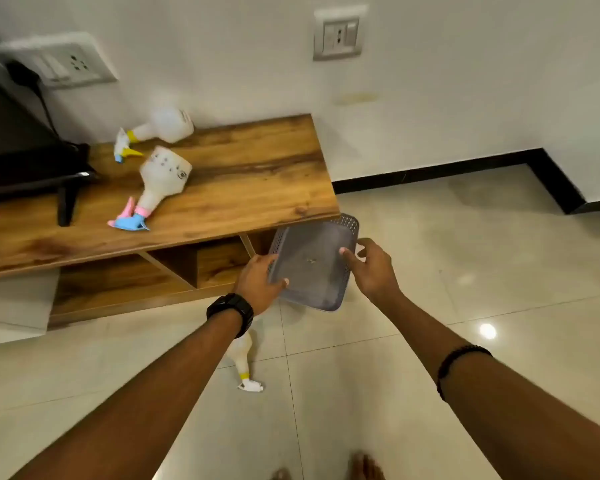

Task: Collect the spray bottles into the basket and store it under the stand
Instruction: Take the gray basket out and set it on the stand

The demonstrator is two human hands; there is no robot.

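Observation:
A grey perforated basket (312, 265) hangs in the air just past the right end of the wooden stand (250, 174), tilted so its underside faces me. My left hand (258, 284) grips its left edge. My right hand (373, 268) holds its right edge, thumb on the base. Two white spray bottles lie on their sides on the stand top: one with a yellow trigger (160, 128) near the wall, one with a pink and blue trigger (161, 181) nearer me. A third white bottle (243, 358) lies on the floor, partly hidden under my left forearm.
A black television (18, 140) on legs stands at the stand's left end, its cable plugged into a wall socket (70, 65). Open wooden compartments (174, 268) lie beneath the stand top. Pale tiled floor (465, 289) spreads to the right. My bare feet (361, 469) show at the bottom.

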